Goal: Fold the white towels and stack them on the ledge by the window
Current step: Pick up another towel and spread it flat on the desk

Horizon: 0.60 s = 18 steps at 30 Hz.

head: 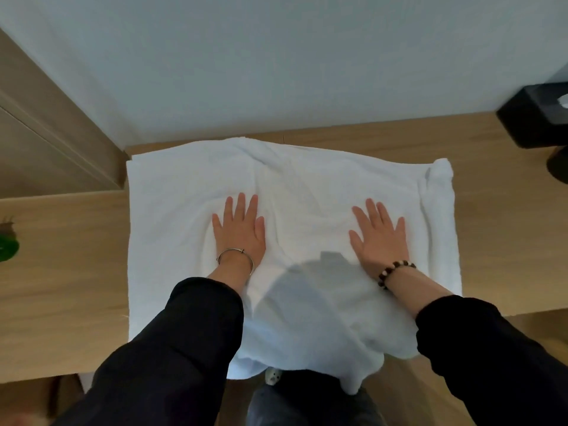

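Fingers of left hand (239, 229) and right hand (379, 238) lie straight, slightly spread, pressing flat on white towel (307, 186).

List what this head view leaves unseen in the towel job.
Window ledge and any stack: outside the head view.
Near edge of the white towel hangs off the table, partly behind the sleeves; layer count unclear.
Cloth under the left hand and right hand: covered by the palms.
Black box: cut by the right edge.
Green object: cut by the left edge.
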Each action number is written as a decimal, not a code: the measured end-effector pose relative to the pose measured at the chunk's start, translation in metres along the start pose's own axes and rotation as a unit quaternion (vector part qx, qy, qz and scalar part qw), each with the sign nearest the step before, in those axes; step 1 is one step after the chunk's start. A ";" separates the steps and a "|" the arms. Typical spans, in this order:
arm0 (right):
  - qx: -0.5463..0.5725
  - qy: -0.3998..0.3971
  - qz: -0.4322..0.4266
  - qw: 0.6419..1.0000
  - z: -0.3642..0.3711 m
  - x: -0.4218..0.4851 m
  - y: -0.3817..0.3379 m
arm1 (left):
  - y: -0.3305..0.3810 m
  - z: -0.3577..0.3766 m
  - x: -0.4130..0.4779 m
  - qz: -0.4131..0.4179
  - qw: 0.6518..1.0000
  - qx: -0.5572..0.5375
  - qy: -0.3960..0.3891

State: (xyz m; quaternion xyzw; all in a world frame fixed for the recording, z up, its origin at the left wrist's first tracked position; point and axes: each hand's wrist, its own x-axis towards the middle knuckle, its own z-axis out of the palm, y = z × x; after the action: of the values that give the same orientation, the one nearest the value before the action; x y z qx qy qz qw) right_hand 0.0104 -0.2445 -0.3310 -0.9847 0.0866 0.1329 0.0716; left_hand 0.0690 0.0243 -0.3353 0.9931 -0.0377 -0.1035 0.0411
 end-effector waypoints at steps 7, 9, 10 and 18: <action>0.015 0.096 0.055 0.994 -0.007 -0.045 -0.015 | 0.022 -0.012 -0.017 -0.010 0.994 -0.075 0.081; 0.037 0.074 0.078 0.993 -0.003 -0.060 -0.021 | 0.026 -0.016 -0.025 -0.024 0.990 -0.129 0.054; 0.049 0.049 0.081 0.994 -0.001 -0.065 -0.025 | 0.026 -0.019 -0.030 -0.019 0.988 -0.152 0.035; 0.053 0.081 0.093 0.991 0.004 -0.070 -0.041 | 0.010 0.000 -0.101 0.058 0.994 -0.071 -0.055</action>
State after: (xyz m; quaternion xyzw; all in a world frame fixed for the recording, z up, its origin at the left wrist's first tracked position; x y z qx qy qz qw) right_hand -0.0490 -0.1930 -0.3112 -0.9747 0.1905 0.0540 0.1041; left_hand -0.0303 0.0224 -0.3138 0.9765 -0.0903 -0.1577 0.1154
